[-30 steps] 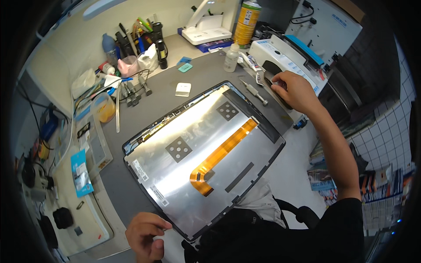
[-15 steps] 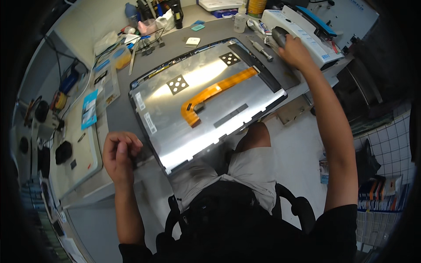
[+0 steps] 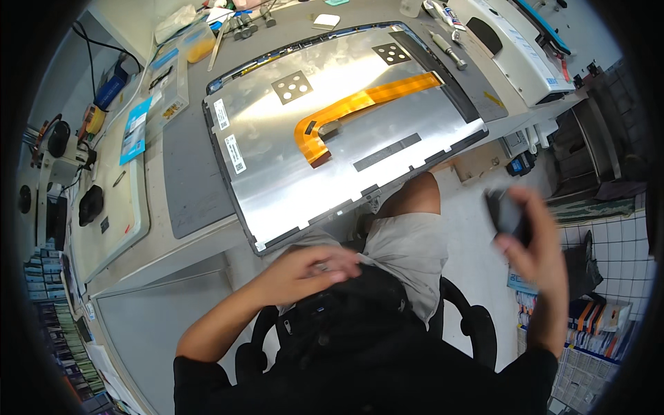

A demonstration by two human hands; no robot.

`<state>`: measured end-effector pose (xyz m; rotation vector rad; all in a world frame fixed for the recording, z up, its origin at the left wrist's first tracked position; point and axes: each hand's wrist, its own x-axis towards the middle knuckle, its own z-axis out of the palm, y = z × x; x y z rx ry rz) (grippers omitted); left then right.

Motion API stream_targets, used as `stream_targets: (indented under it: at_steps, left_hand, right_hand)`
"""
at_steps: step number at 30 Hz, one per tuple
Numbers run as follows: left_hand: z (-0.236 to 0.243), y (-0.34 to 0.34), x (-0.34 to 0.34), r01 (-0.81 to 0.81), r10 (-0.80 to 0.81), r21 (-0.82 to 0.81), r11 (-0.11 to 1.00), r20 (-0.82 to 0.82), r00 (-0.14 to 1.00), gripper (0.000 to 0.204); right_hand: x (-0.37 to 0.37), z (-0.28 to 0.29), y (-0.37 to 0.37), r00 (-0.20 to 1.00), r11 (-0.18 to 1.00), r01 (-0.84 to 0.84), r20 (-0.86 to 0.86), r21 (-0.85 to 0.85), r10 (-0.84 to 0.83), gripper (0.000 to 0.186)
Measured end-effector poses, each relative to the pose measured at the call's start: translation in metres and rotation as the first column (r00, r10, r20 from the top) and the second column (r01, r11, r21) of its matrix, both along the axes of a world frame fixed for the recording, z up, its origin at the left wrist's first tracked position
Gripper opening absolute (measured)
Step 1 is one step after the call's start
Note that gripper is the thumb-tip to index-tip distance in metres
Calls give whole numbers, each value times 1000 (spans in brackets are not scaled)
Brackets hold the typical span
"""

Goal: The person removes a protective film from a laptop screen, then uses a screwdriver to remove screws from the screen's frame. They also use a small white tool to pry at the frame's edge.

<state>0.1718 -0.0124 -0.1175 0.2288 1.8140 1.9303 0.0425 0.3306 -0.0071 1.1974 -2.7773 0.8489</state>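
My right hand [image 3: 536, 242] is raised off the desk's right side, wrapped round a dark, rounded, palm-sized object [image 3: 506, 214]; motion blur hides what kind it is. Above my lap, my left hand [image 3: 318, 272] has its fingers stretched out and holds nothing. Between me and the desk's back lies a display panel [image 3: 277, 187], its silvery metal back facing up, inside a black frame. An orange flat ribbon cable [image 3: 360, 102] bends across it. The panel's near corner reaches past the desk's front edge.
The grey mat [image 3: 190, 187] lies under the panel. A slim metal screwdriver [image 3: 448, 52] rests by its right side, near a white machine [image 3: 529, 72]. A blue packet [image 3: 137, 131] and a light board [image 3: 114, 207] are at the left. The chair's armrest [image 3: 477, 325] flanks me.
My right hand has carried the dark object from beside the white machine down toward me. My left hand has moved from the panel's left edge to above my lap. The view has shifted.
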Motion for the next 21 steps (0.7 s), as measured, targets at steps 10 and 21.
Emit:
stream_targets:
  at_steps: [10, 21]
  left_hand:
    - [31, 35, -47, -112, 58, 367, 923, 155, 986, 57]
    - [33, 29, -47, -138, 71, 397, 907, 179, 981, 59]
  right_hand:
    - [63, -13, -38, 882, 996, 14, 469, 83, -51, 60]
    - [63, -3, -43, 837, 986, 40, 533, 163, -122, 60]
